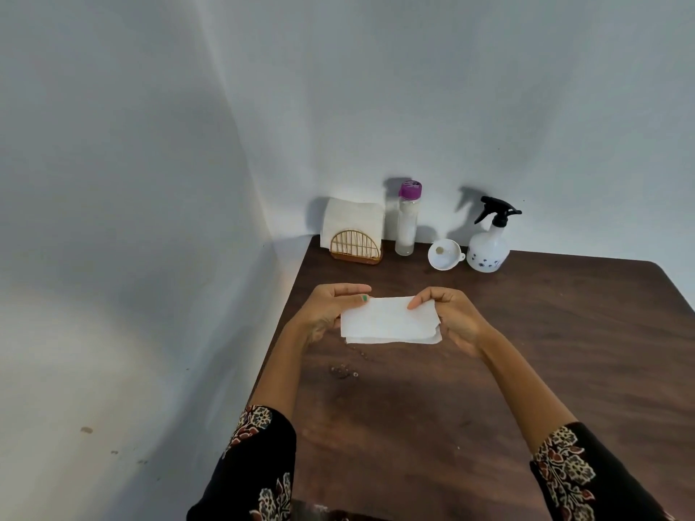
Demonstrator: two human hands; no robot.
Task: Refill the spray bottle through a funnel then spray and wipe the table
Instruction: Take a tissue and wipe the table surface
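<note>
Brown table (526, 332) in a corner — mid-frame, left hand (331, 310) and right hand (451, 317) pinch a folded napkin (389, 321) by its ends.

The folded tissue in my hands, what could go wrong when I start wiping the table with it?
1. The tissue is thin and folded; on the droplets it may soak and tear.
2. The droplets lie close to the table edge on your left, so a stroke that way could push liquid off.
3. A long forward stroke could knock the funnel or spray bottle.
</note>
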